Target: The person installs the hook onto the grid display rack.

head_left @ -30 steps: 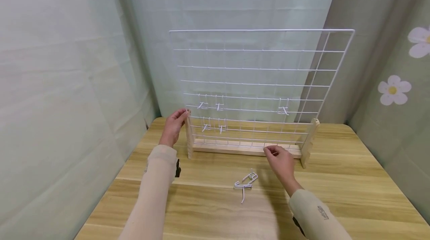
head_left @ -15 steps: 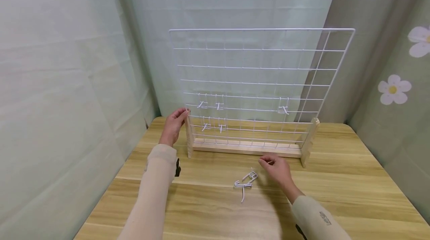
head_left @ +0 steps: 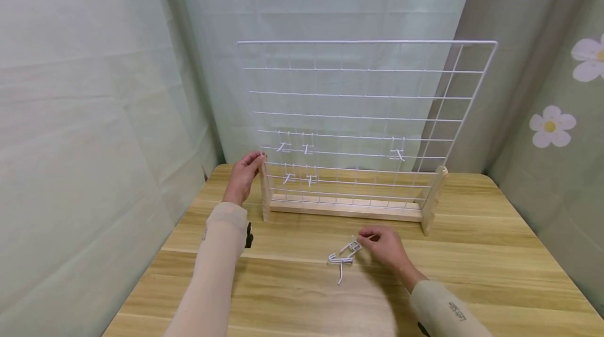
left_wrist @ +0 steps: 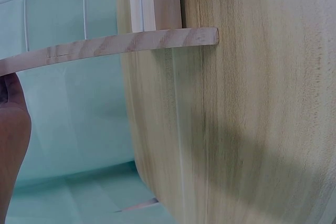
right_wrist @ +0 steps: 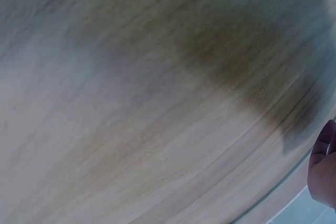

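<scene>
A white wire grid panel (head_left: 363,96) stands upright in a wooden base (head_left: 346,209) with a post at each end. My left hand (head_left: 243,174) grips the top of the left post (head_left: 265,190); the left wrist view shows the hand (left_wrist: 13,124) at the edge of that post (left_wrist: 115,45). White wire hooks lie overlapping on the table, one pointing forward (head_left: 341,269) and another behind it (head_left: 355,246). Right beside the rear hook is my right hand (head_left: 384,247), thumb and fingers bent towards it; whether they touch is unclear.
Several white hooks hang on the grid, among them a lone right-hand hook (head_left: 398,153) and a lower left hook (head_left: 310,178). The wooden table (head_left: 283,295) has rounded back corners. Pale green curtains (head_left: 118,117) enclose the back and sides.
My right hand has come down from the front of the base, moving nearer and left to the loose hooks. The left hand stays on its post, and the hooks lie as before.
</scene>
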The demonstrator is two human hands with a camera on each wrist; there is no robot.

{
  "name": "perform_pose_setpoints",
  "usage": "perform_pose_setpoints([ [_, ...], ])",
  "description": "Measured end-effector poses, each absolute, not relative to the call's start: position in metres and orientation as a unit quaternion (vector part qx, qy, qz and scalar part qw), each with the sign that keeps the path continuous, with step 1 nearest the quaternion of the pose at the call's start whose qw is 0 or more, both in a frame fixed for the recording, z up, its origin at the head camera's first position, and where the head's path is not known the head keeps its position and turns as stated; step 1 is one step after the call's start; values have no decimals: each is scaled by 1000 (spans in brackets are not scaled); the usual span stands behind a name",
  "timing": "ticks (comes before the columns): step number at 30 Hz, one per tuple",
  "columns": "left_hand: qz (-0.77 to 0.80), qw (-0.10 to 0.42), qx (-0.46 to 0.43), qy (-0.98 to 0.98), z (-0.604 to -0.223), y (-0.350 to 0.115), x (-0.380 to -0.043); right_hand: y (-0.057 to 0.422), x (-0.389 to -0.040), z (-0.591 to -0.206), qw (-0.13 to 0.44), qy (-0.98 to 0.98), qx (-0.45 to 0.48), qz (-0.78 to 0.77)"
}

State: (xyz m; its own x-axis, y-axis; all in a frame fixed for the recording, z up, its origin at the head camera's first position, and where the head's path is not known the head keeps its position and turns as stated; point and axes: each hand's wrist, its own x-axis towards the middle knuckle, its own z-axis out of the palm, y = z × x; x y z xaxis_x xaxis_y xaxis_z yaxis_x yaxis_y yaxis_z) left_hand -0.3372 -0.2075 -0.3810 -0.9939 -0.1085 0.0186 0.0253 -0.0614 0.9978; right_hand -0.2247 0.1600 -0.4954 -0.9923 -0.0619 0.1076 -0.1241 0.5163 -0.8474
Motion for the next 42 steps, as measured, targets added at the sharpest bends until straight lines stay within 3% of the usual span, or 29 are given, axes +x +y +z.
perform_pose_setpoints([
  [13,-723,62,26,-687,-391,-209,-344,149,-224,-502,11,-865,64,497],
  [32,-729,59,30,-681,-391,-209,-346,151,-226,-499,57,-893,49,444],
  [42,-724,63,34,-686,-392,-209,-346,151,-226,-497,53,-903,44,424],
])
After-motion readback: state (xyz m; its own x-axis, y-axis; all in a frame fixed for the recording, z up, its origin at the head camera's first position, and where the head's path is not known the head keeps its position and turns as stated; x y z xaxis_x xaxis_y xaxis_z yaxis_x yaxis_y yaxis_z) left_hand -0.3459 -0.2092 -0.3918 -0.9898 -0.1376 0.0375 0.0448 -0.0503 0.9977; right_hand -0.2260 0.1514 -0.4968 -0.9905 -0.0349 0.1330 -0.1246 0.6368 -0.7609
